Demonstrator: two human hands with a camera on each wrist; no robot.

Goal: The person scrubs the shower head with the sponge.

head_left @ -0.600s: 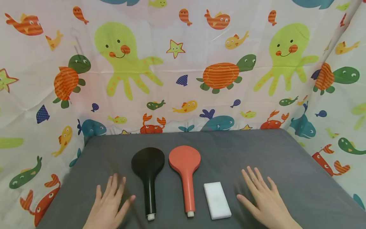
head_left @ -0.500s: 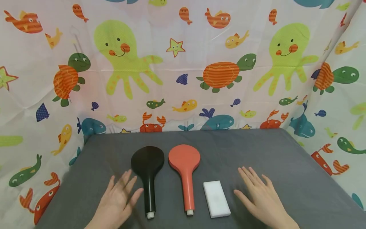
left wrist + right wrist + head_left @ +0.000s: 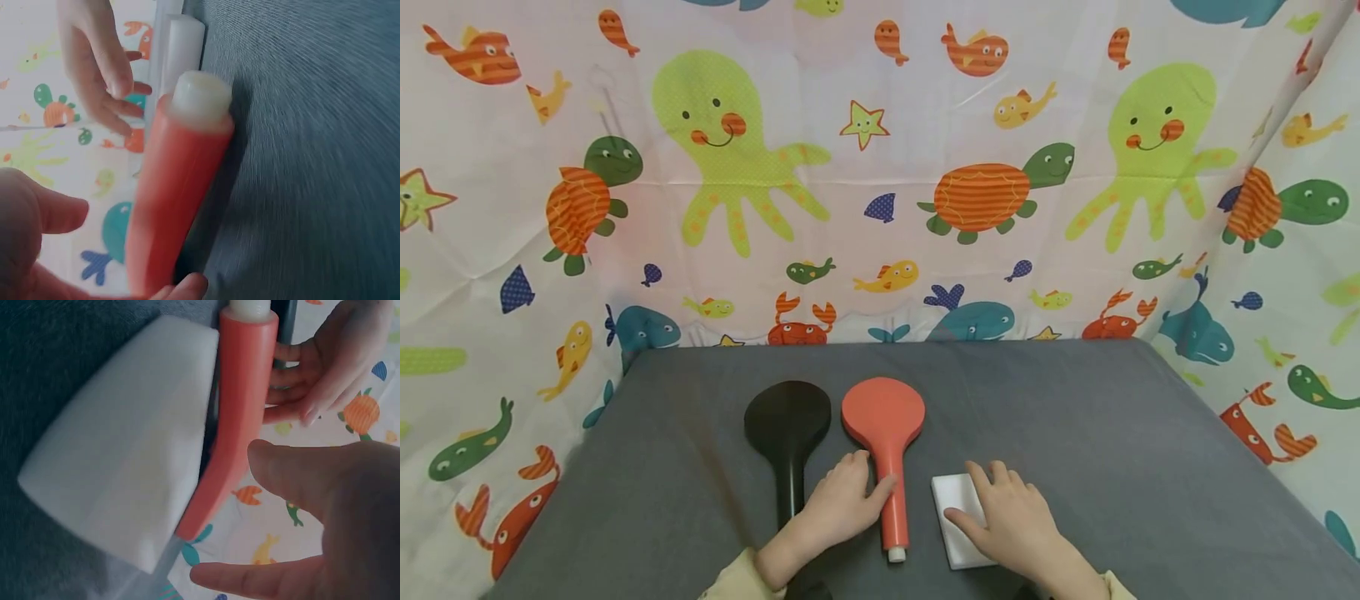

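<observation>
A red round-headed, paddle-shaped thing (image 3: 883,408) lies on the grey table, with a white stub at its handle's end. My left hand (image 3: 842,498) is at its handle, fingertips close beside it. The left wrist view has my left thumb (image 3: 65,214) standing apart from the handle. A rectangular white block (image 3: 951,508), like a sponge, lies right of the handle. Over the block hovers my right hand (image 3: 1018,518), partly hiding it. In the right wrist view, my right thumb (image 3: 281,469) and a finger are spread, holding nothing.
Left of the red one lies a similar black paddle-shaped thing (image 3: 787,417), its handle partly hidden by my left forearm. A white curtain (image 3: 850,225) printed with sea animals hangs behind and beside the grey cloth-covered table (image 3: 1037,400).
My left hand has moved right, over the black handle to the red one. My right hand has moved left over the white block. The things on the table lie where they were.
</observation>
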